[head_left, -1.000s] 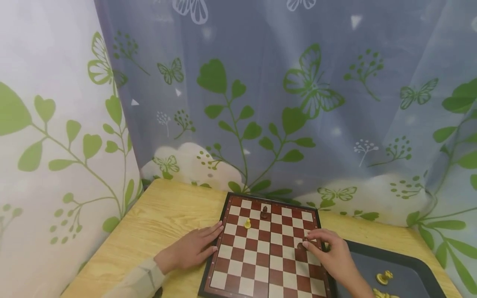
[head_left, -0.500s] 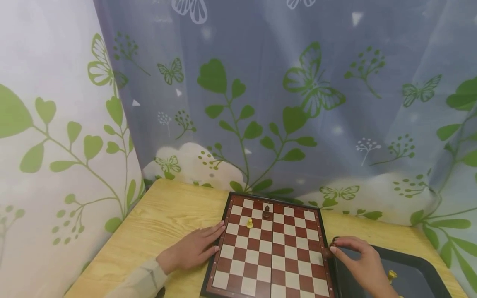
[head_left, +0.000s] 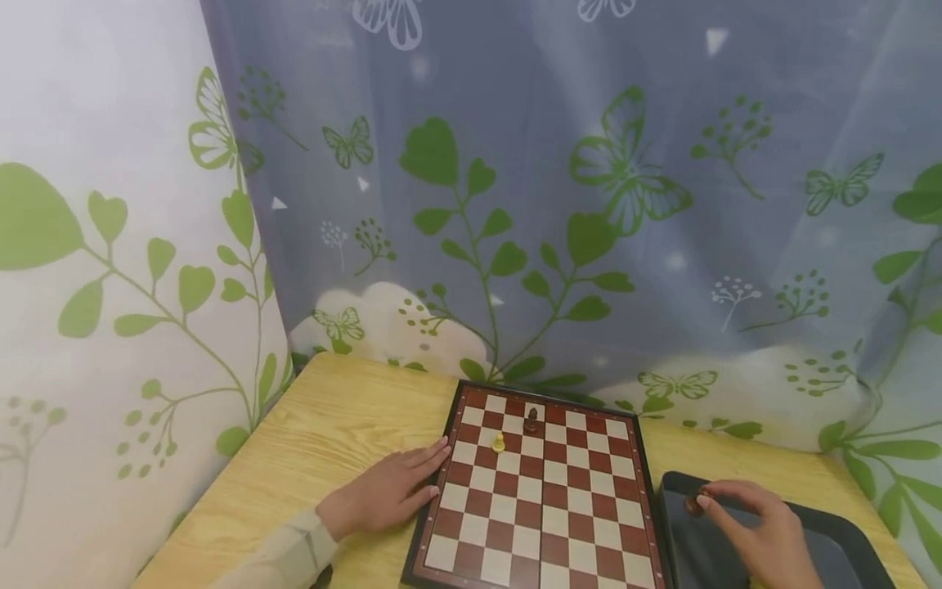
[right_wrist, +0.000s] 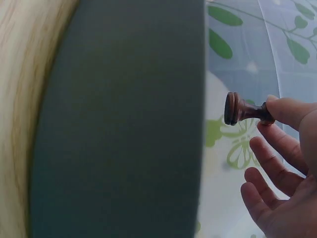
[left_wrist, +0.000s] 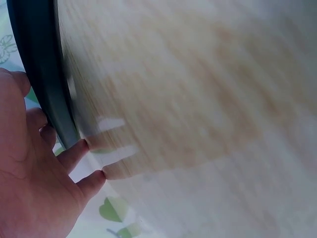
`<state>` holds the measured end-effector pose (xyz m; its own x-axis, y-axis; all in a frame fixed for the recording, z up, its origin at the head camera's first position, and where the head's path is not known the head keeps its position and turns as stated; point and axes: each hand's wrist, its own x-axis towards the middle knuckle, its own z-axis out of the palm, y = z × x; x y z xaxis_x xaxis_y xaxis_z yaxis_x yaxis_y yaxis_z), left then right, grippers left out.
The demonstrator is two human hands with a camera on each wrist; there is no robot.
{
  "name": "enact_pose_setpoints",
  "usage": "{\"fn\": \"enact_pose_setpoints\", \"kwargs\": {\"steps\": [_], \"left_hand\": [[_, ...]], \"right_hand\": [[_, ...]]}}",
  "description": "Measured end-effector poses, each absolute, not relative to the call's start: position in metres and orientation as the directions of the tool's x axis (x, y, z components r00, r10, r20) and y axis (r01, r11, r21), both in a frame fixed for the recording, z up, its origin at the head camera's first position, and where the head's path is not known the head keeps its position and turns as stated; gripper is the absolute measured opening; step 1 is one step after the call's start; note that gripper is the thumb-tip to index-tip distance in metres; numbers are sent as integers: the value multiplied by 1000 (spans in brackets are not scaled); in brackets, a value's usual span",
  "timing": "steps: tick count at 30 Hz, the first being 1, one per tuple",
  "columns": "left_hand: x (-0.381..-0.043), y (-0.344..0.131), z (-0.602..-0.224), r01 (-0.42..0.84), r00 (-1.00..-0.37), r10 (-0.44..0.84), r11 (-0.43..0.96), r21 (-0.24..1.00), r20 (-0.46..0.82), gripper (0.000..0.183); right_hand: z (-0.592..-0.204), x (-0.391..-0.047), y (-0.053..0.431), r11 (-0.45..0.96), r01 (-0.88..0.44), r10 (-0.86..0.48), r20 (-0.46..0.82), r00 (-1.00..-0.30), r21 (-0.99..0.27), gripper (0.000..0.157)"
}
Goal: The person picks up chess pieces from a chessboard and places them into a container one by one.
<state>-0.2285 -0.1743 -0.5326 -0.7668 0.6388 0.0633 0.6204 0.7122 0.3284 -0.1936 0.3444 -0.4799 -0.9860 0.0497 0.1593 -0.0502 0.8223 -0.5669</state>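
Observation:
Between thumb and index finger, my right hand pinches a dark brown chess piece by its top, above the tray's left part. In the right wrist view the chess piece lies sideways, round base to the left, its head partly covered by the fingertips. My left hand rests at the left edge of the red-and-white chessboard, fingers extended against the rim. On the board stand a yellow pawn and a taller dark brown piece near the far edge.
The dark grey tray sits right beside the board, its right part hidden behind my right hand. Both lie on a yellow wooden table. A patterned curtain hangs directly behind the table.
My right hand has carried the dark brown chess piece from the board's right side rightward to over the tray. The left hand stays at the board's edge.

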Motion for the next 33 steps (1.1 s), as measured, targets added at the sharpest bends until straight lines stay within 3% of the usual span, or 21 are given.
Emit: {"fn": "enact_pose_setpoints", "kwargs": {"steps": [13,19,33], "left_hand": [[-228,-172,-532,620,-764,642,707,339,60,60],[-226,-172,-530,616,-768,638,712,337,57,60],[-226,-173,-530,611,-771,634,713,344,58,59]], "right_hand": [[-481,-196,373,862,13,72,97,-993,-506,36],[-483,-200,380,857,53,67,10,-998,-512,51],[-491,-196,388,856,74,94,12,-996,-512,46]]}}
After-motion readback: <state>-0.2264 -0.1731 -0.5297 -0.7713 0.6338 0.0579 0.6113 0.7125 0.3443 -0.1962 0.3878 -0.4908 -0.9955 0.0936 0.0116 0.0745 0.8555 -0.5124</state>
